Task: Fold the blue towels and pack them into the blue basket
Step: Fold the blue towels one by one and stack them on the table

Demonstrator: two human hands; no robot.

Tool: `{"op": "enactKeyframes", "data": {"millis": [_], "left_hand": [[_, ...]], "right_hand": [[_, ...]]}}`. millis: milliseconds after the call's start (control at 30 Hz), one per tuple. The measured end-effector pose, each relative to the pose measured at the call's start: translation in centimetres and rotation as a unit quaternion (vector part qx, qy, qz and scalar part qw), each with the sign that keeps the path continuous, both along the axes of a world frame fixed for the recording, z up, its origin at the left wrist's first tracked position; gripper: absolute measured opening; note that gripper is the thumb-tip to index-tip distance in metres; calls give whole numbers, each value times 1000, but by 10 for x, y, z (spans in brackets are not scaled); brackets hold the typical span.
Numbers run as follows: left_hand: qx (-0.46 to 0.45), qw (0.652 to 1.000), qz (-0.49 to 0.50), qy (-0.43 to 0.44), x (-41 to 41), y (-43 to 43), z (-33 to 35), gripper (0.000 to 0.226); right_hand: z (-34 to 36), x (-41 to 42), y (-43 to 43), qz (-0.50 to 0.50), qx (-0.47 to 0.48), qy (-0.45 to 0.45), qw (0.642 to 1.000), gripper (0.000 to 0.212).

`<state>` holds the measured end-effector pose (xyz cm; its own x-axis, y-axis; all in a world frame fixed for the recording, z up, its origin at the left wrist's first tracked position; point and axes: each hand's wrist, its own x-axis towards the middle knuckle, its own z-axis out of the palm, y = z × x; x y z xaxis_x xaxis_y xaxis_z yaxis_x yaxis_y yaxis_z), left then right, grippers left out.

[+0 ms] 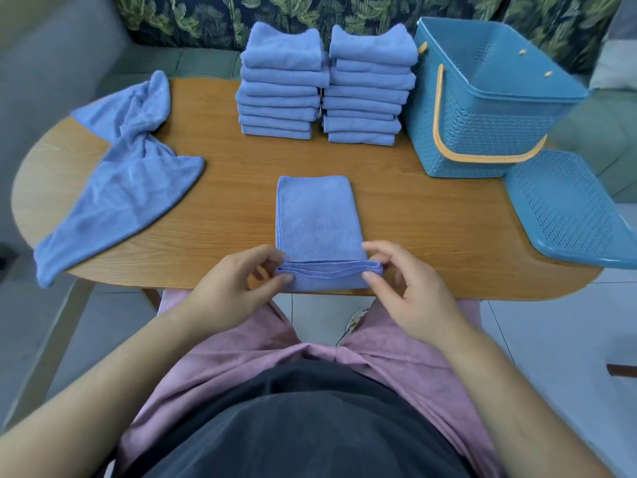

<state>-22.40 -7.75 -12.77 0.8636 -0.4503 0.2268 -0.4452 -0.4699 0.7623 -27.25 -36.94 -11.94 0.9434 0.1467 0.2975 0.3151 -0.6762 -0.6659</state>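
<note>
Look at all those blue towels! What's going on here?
A person is folding towels at a wooden table. The left hand and right hand pinch the near edge of a partly folded towel. Two stacks of folded towels stand at the back, a crumpled towel lies on the left, and the blue basket sits open on the right, its lid beside it.
</note>
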Motion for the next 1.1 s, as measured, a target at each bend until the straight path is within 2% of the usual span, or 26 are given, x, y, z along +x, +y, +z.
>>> {"op": "enactKeyframes", "data": {"millis": [100,200,367,500,600,700,800,933,1100], "left_hand": [[-83,994,27,62,8,-6,11,18],[-132,988,52,67,23,-13,19,28],[-103,990,87,36,58,-24,27,26],[-114,987,105,49,87,-29,27,15],[-136,981,109,80,100,-33,29,20],[-91,986,109,88,112,-34,24,28],[-29,989,132,63,129,-35,10,24],[23,987,153,49,145,-40,-12,22],[77,977,196,-16,142,-36,-29,16]], "right_hand": [[15,14,2,-1,39,-11,999,24],[23,35,3,22,38,-10,999,32],[33,75,7,7,47,6,999,28],[31,112,7,-8,62,38,997,32],[26,133,9,-20,70,74,995,32],[17,153,11,-24,70,108,991,34],[4,170,13,-21,68,127,989,39],[-17,183,15,-32,13,138,990,36],[-18,176,21,-107,-46,138,983,33]]}}
